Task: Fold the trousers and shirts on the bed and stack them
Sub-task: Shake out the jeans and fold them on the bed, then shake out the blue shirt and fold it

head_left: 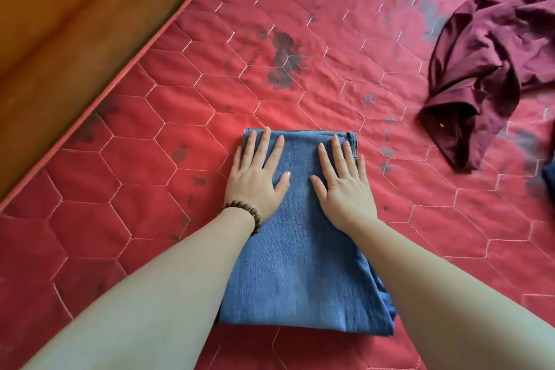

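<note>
An orange wooden bed frame [54, 39] fills the upper left. At centre, the left hand [255, 180] and right hand [342, 186] press flat, fingers straight, side by side on folded blue trousers [300, 264]. A crumpled maroon shirt [486, 69] lies upper right on the red quilted mattress [345, 24].

Both hands, the left hand [256, 180] and right hand [343, 186], press flat on folded blue jeans [303, 264] on a red mattress [168, 117]; a crumpled maroon shirt [486, 75] lies well apart.
</note>
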The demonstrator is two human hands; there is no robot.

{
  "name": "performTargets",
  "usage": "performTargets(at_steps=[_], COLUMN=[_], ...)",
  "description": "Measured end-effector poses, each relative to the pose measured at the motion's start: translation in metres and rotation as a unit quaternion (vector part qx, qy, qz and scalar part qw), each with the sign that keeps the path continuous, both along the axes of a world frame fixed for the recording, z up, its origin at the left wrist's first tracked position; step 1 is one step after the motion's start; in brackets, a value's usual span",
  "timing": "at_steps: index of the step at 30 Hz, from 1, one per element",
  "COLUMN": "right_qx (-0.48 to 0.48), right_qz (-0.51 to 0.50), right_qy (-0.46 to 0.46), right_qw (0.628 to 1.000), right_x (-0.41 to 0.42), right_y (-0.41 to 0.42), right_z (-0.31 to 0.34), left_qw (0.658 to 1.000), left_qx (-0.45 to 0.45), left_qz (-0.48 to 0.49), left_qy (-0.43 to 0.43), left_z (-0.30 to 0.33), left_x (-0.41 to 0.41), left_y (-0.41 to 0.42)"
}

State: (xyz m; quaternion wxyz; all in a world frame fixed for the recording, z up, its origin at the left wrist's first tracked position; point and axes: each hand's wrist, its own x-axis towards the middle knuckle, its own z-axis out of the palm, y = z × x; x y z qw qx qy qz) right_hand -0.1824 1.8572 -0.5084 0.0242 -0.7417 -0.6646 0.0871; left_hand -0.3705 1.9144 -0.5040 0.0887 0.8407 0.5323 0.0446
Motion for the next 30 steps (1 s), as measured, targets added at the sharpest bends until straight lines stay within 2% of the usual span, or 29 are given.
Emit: performTargets(at_steps=[6, 10, 16, 20, 30], right_qx=[-0.083, -0.112, -0.04, 0.002, 0.04], right_qz=[-0.034, -0.074, -0.18, -0.269, -0.453], right_qy=[-0.008, 0.031, 0.08, 0.104, 0.111], right_qw=[0.996, 0.99, 0.98, 0.957, 0.884], right_x=[-0.008, -0.016, -0.015, -0.006, 0.016], right_y=[-0.075, -0.126, -0.185, -0.243, -0.435], right_z=[0.023, 0.069, 0.19, 0.267, 0.38], left_qw=[0.995, 0.988, 0.994, 0.993, 0.972], left_qx=[-0.084, -0.134, -0.107, -0.095, -0.105], left_qz=[0.034, 0.026, -0.005, -0.064, -0.211], left_qy=[0.045, 0.073, 0.015, -0.008, -0.016], left_z=[0.02, 0.063, 0.172, 0.243, 0.36], left_x=[-0.02, -0.031, -0.019, 0.007, 0.064], left_y=[-0.067, -0.113, -0.153, -0.187, -0.3])
